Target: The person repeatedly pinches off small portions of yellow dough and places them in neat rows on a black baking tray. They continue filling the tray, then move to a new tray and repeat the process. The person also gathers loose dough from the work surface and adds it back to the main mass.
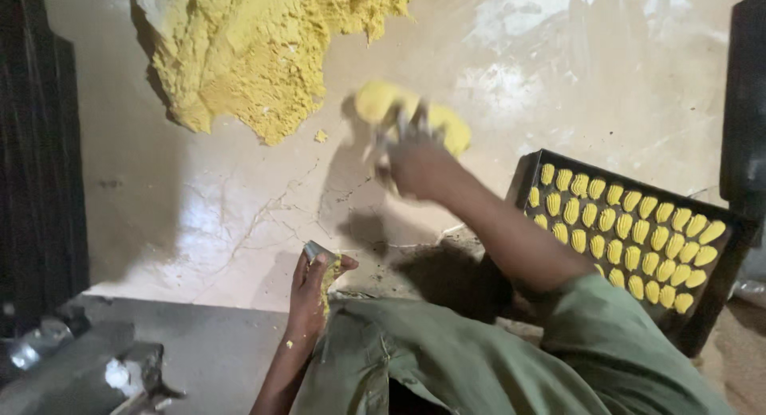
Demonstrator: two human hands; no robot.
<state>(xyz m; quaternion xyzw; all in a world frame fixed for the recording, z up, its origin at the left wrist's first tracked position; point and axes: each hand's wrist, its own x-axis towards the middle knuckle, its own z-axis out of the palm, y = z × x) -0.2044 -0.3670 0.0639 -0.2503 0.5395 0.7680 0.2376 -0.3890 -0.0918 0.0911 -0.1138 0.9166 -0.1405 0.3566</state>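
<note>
A person in an olive-green shirt [479,359], cut off by the lower edge, leans over a pale, cracked and flour-streaked worktop [239,215]. Nearest, the left hand [313,291] is closed around a small metal mould [317,251], with yellow dough smeared across the palm. To the right, a dark rectangular tray [722,271], partly hidden behind the sleeve, carries neat rows of small ribbed, shell-shaped yellow pieces [630,231]. Farther out, the right hand [415,164] is blurred with motion; it presses against a soft yellow lump of dough [383,102] resting on the worktop, though whether its fingers are apart or closed is impossible to tell. Beyond lies a large, crumbly mound of yellow dough [247,56], its top running out of view.
</note>
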